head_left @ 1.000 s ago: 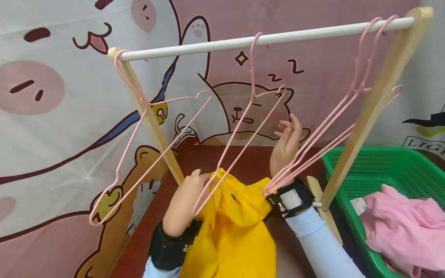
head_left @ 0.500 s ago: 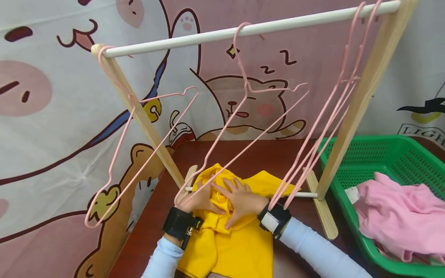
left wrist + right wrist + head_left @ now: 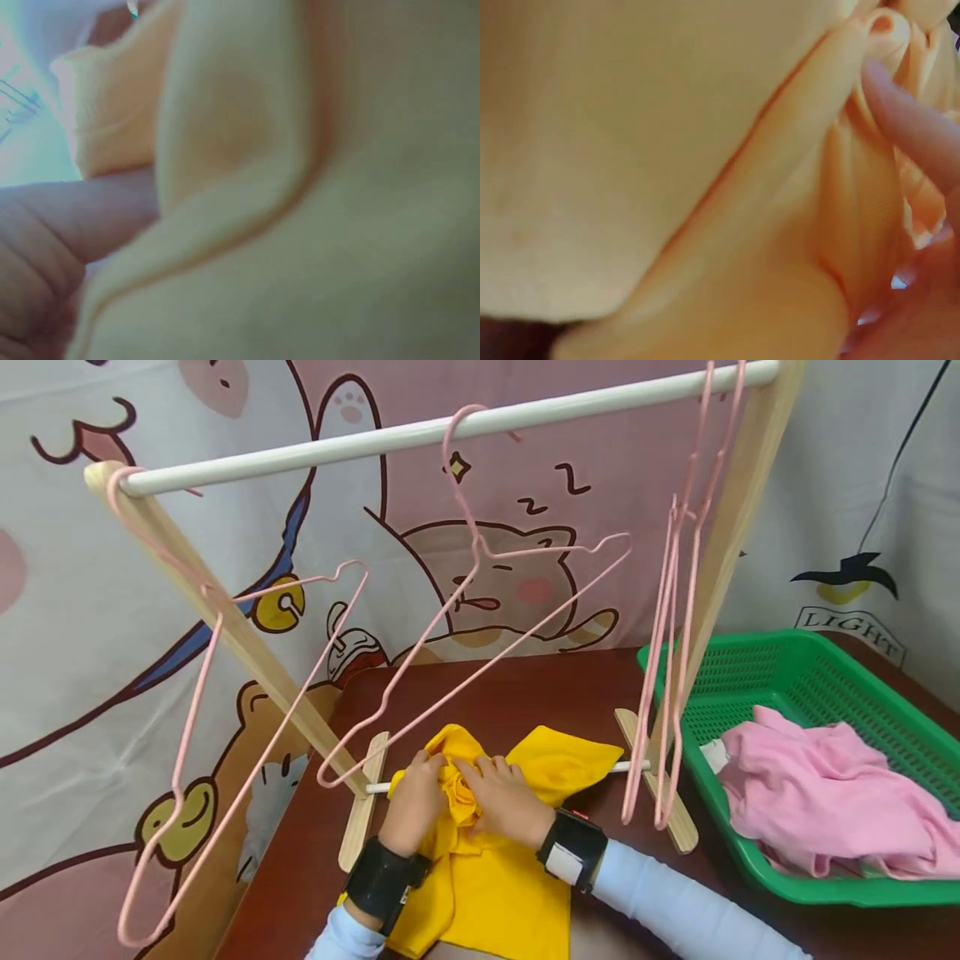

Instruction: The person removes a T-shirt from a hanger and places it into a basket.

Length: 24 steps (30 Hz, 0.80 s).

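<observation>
A yellow shirt [image 3: 510, 893] lies on the dark red table, bunched up around its neck part, with one sleeve spread to the right. My left hand [image 3: 415, 802] grips the bunched cloth from the left; in the left wrist view its thumb [image 3: 90, 217] goes behind a fold. From the right, my right hand [image 3: 513, 806] holds the same gathered part with bent fingers. The right wrist view shows its thumb [image 3: 907, 120] against a fold of the shirt [image 3: 780, 195]. Some fingertips are hidden in the cloth.
Over the shirt stands a wooden rack with a white bar [image 3: 375, 441]. Several pink hangers hang there: one at the left end, a middle hanger [image 3: 477, 545], others at the right. A green basket [image 3: 795, 893] with pink clothing [image 3: 825, 793] stands at the right.
My right hand has come down from behind the hangers onto the shirt, and its fingers have drawn in beside the left hand. The middle hanger has swung round. The view has shifted right.
</observation>
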Available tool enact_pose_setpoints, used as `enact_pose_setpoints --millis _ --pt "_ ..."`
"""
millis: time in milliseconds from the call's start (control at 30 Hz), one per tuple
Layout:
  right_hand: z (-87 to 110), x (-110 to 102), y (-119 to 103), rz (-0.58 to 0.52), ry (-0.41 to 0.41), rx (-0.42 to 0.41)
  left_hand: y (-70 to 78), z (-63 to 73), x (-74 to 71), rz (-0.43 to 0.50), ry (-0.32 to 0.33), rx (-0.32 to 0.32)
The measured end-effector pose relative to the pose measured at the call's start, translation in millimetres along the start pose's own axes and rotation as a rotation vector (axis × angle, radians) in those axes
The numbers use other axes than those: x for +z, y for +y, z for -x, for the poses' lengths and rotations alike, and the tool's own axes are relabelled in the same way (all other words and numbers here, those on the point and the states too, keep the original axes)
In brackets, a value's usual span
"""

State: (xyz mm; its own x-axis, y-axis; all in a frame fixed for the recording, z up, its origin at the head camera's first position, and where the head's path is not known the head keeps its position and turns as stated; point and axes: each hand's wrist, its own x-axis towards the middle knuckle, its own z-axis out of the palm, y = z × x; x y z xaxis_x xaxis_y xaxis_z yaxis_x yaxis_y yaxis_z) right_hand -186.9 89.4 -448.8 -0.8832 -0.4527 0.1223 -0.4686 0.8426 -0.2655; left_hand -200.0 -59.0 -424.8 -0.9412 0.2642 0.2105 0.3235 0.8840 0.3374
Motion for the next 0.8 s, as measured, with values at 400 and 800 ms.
enact_pose_setpoints --millis 400,800 --pt "40.4 -59 -6 0.055 0.344 0.046 56.1 21.6 -46.8 0.207 0.204 0.057" --pt "99.1 -117 6 0.394 0.699 -0.107 110.5 37.0 -38.4 0.567 0.400 0.289"
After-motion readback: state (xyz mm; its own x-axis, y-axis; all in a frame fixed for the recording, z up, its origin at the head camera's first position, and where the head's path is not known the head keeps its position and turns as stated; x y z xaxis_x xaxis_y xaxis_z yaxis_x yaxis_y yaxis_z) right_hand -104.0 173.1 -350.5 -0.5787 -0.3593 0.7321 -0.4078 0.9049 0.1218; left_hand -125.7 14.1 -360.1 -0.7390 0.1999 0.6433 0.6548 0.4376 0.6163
